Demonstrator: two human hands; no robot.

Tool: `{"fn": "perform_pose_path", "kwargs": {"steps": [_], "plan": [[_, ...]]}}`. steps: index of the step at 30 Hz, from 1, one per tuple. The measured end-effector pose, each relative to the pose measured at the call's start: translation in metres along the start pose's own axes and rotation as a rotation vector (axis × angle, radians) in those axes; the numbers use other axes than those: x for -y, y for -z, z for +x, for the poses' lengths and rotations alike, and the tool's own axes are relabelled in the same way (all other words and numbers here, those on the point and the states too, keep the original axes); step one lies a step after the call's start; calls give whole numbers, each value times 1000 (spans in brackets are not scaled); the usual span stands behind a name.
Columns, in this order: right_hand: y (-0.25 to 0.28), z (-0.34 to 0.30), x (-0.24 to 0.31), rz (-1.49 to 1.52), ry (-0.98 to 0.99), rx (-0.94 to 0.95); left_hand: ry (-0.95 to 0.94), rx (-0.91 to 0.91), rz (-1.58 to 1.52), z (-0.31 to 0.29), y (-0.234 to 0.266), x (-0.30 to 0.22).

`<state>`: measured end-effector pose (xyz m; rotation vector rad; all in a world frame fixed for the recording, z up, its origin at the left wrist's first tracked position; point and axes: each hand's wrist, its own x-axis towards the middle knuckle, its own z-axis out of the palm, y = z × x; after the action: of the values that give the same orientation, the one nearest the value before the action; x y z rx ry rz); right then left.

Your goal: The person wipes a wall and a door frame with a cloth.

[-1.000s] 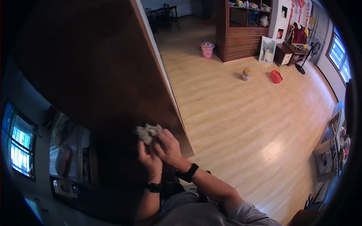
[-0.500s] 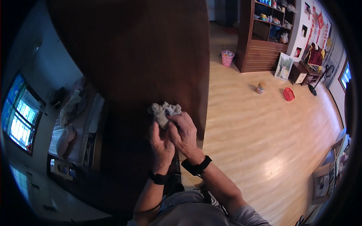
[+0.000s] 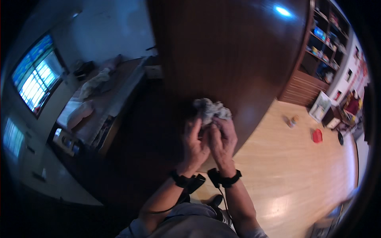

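Observation:
A crumpled grey-white rag (image 3: 211, 109) is bunched up between my two hands, in front of a dark brown wooden door panel (image 3: 222, 55). My left hand (image 3: 195, 144) grips its left side, fingers pointing up. From the right, my right hand (image 3: 223, 139) is closed on the rag with bent fingers, and the two hands meet just below it. Whether the rag touches the panel I cannot tell. Black bands circle both wrists.
Left of the panel lies a dim room with a bed (image 3: 107, 97) and a barred window (image 3: 37, 75). On the right are a wooden floor (image 3: 274, 174), a jar (image 3: 293, 121), a red basket (image 3: 317, 136), a leaning framed picture (image 3: 320, 107) and a shelf cabinet (image 3: 303, 89).
My view has turned, so the door panel and the right-hand room sit farther right and tilted. Both hands and the rag are farther right in the picture, the rag still held.

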<state>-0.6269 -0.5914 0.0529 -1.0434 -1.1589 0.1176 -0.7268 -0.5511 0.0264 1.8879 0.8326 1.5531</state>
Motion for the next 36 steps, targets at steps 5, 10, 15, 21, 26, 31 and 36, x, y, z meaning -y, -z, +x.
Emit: {"fn": "perform_pose_path", "kwargs": {"steps": [5, 10, 15, 21, 26, 31, 36], "plan": [[-1, -48, -54, 58, -315, 87, 43, 9, 175, -43, -10, 50], [-6, -79, -91, 109, -338, 39, 44, 19, 55, -69, -16, 78], [-16, -15, -29, 33, -200, 69, -38, -63, -68, 7, 15, 5], [-21, -31, -59, -97, -147, 119, -19, -130, 93, -9, 4, 37], [-24, -76, -94, 83, -411, 167, 228, -84, -135, -67, -12, 75], [-43, -39, -48, -10, -159, 157, 308, -69, -397, -37, 5, 68], [-45, 8, -3, -64, -83, 211, 9, -162, -144, 23, 25, 16]]}}
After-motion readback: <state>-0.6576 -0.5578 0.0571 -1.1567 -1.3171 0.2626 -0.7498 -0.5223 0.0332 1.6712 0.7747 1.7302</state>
